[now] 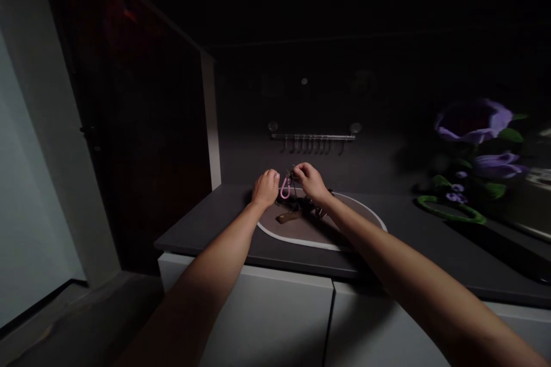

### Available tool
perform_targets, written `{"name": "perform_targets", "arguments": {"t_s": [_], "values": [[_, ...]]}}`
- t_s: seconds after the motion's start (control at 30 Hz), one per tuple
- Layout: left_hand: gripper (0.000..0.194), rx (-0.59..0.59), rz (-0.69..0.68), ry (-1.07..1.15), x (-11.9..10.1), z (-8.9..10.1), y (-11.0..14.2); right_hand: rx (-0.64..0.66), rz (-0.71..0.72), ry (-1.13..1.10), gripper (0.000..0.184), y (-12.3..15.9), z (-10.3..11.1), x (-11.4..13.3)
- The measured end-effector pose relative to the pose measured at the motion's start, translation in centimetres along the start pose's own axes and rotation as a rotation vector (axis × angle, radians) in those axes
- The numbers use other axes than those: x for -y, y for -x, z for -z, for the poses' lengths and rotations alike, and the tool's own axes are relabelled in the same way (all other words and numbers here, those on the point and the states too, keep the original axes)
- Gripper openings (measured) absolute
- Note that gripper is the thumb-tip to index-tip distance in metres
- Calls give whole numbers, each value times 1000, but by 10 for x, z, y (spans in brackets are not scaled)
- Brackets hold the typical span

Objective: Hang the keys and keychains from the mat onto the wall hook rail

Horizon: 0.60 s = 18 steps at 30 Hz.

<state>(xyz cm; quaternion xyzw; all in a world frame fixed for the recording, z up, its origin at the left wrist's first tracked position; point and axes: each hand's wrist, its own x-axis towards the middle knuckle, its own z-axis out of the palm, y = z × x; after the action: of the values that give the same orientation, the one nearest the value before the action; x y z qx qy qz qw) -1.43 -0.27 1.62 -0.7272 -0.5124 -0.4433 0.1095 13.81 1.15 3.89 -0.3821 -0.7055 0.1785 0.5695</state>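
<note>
Over an oval mat with a white rim [301, 241], both my hands are raised close together. My right hand [309, 179] pinches the top of a small bunch that looks like keys, with a pink loop [285, 188] hanging from it. On the other side of that loop is my left hand [267, 187], fingers curled and pressed together; what they hold, if anything, is hidden. Below them a brown strap-like piece [289, 217] and several dark small items lie on the mat, too dim to make out.
A clear rail with several hooks [313, 137] is fixed to the wall behind. Purple flowers [473, 120] and a green ring [450, 210] stand at the right of the dark counter [193, 223]. White cabinet doors [284, 315] are below; a dark door [142, 126] is at left.
</note>
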Motion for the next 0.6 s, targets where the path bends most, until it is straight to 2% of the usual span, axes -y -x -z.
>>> {"name": "perform_targets", "arguments": {"t_s": [0.13,0.33,0.53,0.6], "values": [[32,12,108,-100,6,1,-1,-34,-99,-98,19,-32,-10,3],[32,-16,206,-149,13,-1,-1,-186,-109,2,22,-78,-27,-4],[32,11,257,-109,11,0,-3,-279,-208,153,30,-99,-39,-7],[32,13,255,-103,11,0,-3,-273,-159,205,32,-103,-42,-11]]}}
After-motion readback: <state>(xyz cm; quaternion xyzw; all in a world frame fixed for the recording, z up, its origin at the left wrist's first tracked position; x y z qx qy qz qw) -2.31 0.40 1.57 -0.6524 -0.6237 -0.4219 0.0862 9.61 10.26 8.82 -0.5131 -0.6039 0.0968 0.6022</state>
